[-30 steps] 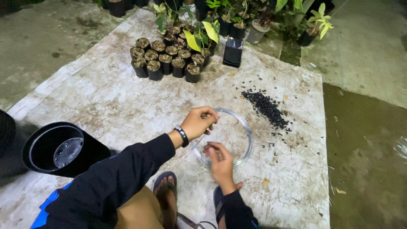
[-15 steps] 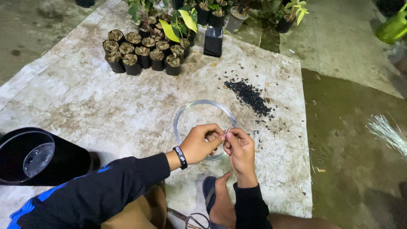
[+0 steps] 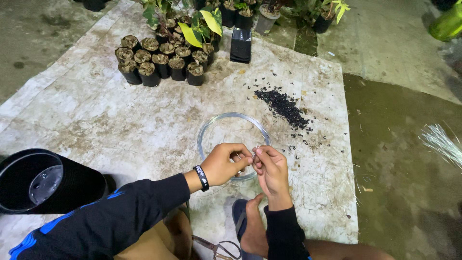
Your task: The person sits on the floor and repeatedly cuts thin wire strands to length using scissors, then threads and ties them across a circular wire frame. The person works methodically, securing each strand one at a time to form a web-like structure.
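Observation:
My left hand (image 3: 226, 163) and my right hand (image 3: 272, 168) meet over the near rim of a clear round bowl (image 3: 216, 126) on a stained white mat (image 3: 96, 115). The fingertips of both hands pinch something tiny between them; it is too small to make out. My left wrist wears a black band (image 3: 201, 177). A small heap of black granules (image 3: 284, 106) lies on the mat just right of and beyond the bowl.
A cluster of several small black pots filled with soil (image 3: 161, 62) stands at the far side, with leafy plants (image 3: 202, 24) and a black bag (image 3: 240, 44) behind. A big black pot (image 3: 43, 180) lies at the left. Scissors (image 3: 219, 249) rest by my foot (image 3: 252, 231).
Both hands have drawn together at the bowl's near rim and stay pinched on something tiny. The view has shifted, so the pots and bowl sit a little further right.

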